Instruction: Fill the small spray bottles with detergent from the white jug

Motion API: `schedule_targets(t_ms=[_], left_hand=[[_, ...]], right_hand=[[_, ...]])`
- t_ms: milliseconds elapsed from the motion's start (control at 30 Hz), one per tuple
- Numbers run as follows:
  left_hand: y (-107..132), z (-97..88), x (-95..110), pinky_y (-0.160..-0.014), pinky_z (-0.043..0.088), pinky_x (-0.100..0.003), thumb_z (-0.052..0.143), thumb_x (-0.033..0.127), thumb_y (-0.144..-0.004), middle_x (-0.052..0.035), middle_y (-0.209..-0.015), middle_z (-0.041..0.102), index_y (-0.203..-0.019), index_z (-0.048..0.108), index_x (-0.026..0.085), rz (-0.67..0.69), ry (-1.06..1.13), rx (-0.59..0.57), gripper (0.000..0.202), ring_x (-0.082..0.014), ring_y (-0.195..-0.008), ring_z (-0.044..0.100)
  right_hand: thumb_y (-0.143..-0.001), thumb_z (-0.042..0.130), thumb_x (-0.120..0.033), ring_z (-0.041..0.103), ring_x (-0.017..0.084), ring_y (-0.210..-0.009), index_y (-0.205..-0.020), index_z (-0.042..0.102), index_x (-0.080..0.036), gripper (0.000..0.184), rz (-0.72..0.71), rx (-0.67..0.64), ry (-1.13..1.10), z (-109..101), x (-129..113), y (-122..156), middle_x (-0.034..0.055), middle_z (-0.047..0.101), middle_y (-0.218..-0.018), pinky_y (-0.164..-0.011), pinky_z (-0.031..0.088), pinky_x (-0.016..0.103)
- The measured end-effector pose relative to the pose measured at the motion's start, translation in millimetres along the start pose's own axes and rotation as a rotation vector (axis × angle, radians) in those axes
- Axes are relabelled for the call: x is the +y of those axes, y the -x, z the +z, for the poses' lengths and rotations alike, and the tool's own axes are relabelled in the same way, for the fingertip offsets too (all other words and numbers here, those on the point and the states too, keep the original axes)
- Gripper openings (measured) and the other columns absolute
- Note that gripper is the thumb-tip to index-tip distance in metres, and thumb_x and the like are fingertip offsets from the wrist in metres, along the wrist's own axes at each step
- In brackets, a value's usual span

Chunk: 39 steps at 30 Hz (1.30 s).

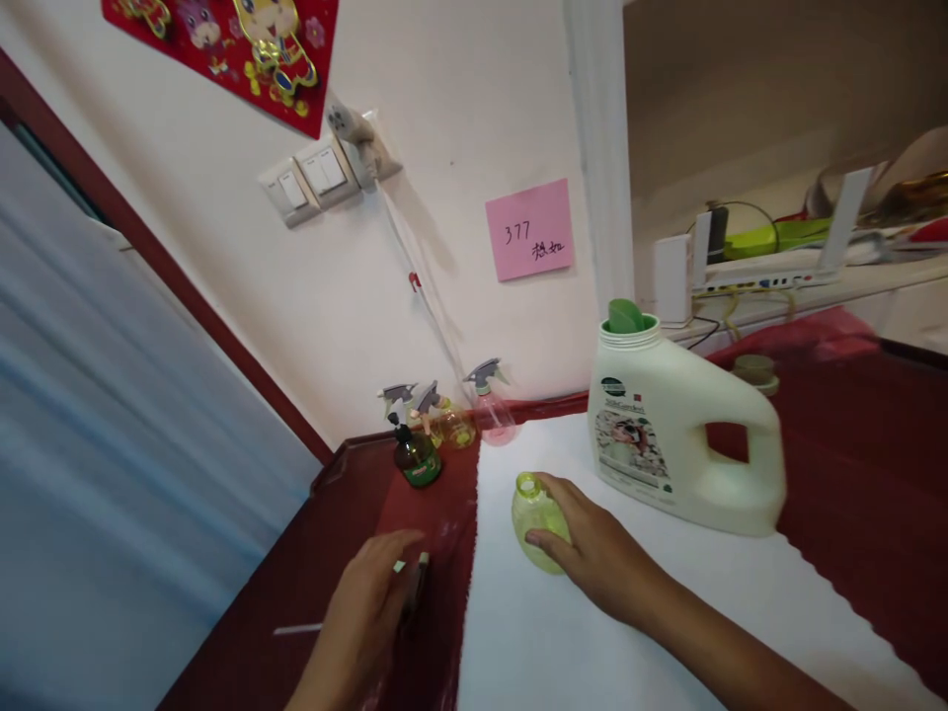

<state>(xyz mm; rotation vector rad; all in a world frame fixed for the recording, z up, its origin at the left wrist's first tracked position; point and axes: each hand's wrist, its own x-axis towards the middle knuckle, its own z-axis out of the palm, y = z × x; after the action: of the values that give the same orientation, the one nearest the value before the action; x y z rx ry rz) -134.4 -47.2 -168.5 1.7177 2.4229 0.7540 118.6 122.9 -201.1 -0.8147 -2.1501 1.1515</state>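
Clasping the bottle (534,518) in the right grip (592,548), mouth up, long axis near upright. Just beyond and rightward, find the jug (688,405). Leftward, half curling the left grip (366,602) by a dark piece (416,594); cannot tell if holding it.

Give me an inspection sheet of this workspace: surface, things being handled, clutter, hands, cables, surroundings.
Surface: white sheet over part of a dark-red tabletop.
Things handled: yellow-green bottle, open-necked, on the sheet; dark object, blurred, unidentifiable.
Clutter: large pale-green jug at right; spray bottles and dark pump bottle near the wall.
Hands: right hand grips the bottle; left hand is at the dark object, grip unclear.
Cables: white cable runs down the wall; yellow cables at the router.
Surroundings: light switches, pink note, blue curtain.
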Motion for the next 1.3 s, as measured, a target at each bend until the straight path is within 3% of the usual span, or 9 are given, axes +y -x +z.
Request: schedule_targets(t_ms=[200,300,433,533,633,800,900,1033,1300], left_hand=[[26,9.5,-32,-0.106,0.044,-0.039,0.049,0.008,-0.086,-0.0104,-0.137,0.068,-0.133,0.065,0.024,-0.177,-0.444,-0.304,0.053,-0.0278,-0.127,0.061],[29,17.9,-35,-0.106,0.045,-0.039,0.047,0.008,-0.087,-0.0126,-0.138,0.068,-0.140,0.061,0.023,-0.203,-0.490,-0.301,0.057,-0.0281,-0.127,0.063],[26,3.6,-31,-0.103,0.049,-0.042,0.051,0.016,-0.088,-0.0104,-0.127,0.074,-0.130,0.069,0.027,-0.169,-0.334,-0.163,0.047,-0.0307,-0.118,0.068],[19,-16.5,-7,-0.105,0.050,-0.041,0.059,0.030,-0.089,-0.0060,-0.132,0.072,-0.130,0.068,0.031,-0.133,0.022,0.069,0.042,-0.0302,-0.123,0.065],[6,-31.4,40,-0.100,0.055,-0.034,0.069,0.043,-0.088,-0.0037,-0.130,0.072,-0.135,0.062,0.031,-0.164,0.486,0.319,0.049,-0.0261,-0.119,0.067],[-31,-40.6,137,-0.084,0.064,-0.027,0.080,0.027,-0.082,0.0000,-0.118,0.074,-0.119,0.069,0.032,0.055,1.163,0.698,0.039,-0.0180,-0.103,0.074],[-50,-36.3,174,-0.081,0.065,-0.028,0.084,0.021,-0.078,-0.0004,-0.117,0.073,-0.109,0.072,0.030,0.163,1.325,0.726,0.034,-0.0178,-0.104,0.072],[-66,-18.3,187,-0.083,0.065,-0.031,0.086,0.021,-0.077,-0.0013,-0.115,0.074,-0.104,0.071,0.028,0.189,1.448,0.649,0.032,-0.0183,-0.100,0.074],[-80,27.3,171,-0.089,0.062,-0.032,0.085,0.027,-0.078,-0.0029,-0.111,0.074,-0.108,0.071,0.026,0.109,1.456,0.592,0.034,-0.0187,-0.100,0.073]], right_hand=[[-0.090,0.052,-0.036,0.054,0.029,-0.131,-0.147,0.042,-0.019,0.060,0.015,-0.009,0.006,0,1,0,0.0126,0.053,-0.148,-0.112,0.041,0.046],[-0.090,0.052,-0.034,0.054,0.029,-0.131,-0.147,0.043,-0.020,0.059,0.013,-0.002,0.006,1,1,0,0.0117,0.053,-0.148,-0.112,0.041,0.046],[-0.090,0.054,-0.032,0.056,0.029,-0.129,-0.146,0.043,-0.020,0.059,0.015,0.003,0.007,1,0,0,0.0123,0.054,-0.147,-0.111,0.042,0.046],[-0.089,0.055,-0.030,0.056,0.029,-0.128,-0.146,0.044,-0.020,0.059,0.003,0.010,-0.003,1,-1,0,0.0117,0.055,-0.146,-0.109,0.042,0.046],[-0.089,0.057,-0.029,0.055,0.029,-0.128,-0.146,0.045,-0.021,0.059,-0.010,0.013,-0.011,1,-1,0,0.0113,0.055,-0.145,-0.109,0.042,0.045],[-0.088,0.058,-0.027,0.056,0.030,-0.127,-0.145,0.046,-0.020,0.059,-0.011,0.007,-0.019,-2,-3,0,0.0120,0.057,-0.143,-0.107,0.042,0.046],[-0.088,0.059,-0.026,0.056,0.030,-0.128,-0.145,0.047,-0.020,0.059,-0.013,0.003,-0.023,-4,-6,0,0.0117,0.058,-0.142,-0.106,0.043,0.045],[-0.085,0.063,-0.025,0.058,0.031,-0.125,-0.143,0.048,-0.020,0.060,-0.003,0.018,-0.028,-4,-9,-1,0.0113,0.060,-0.138,-0.104,0.044,0.044],[-0.083,0.067,-0.026,0.059,0.031,-0.122,-0.142,0.050,-0.022,0.062,-0.007,0.038,-0.039,-4,-7,-2,0.0099,0.061,-0.135,-0.102,0.045,0.043]])
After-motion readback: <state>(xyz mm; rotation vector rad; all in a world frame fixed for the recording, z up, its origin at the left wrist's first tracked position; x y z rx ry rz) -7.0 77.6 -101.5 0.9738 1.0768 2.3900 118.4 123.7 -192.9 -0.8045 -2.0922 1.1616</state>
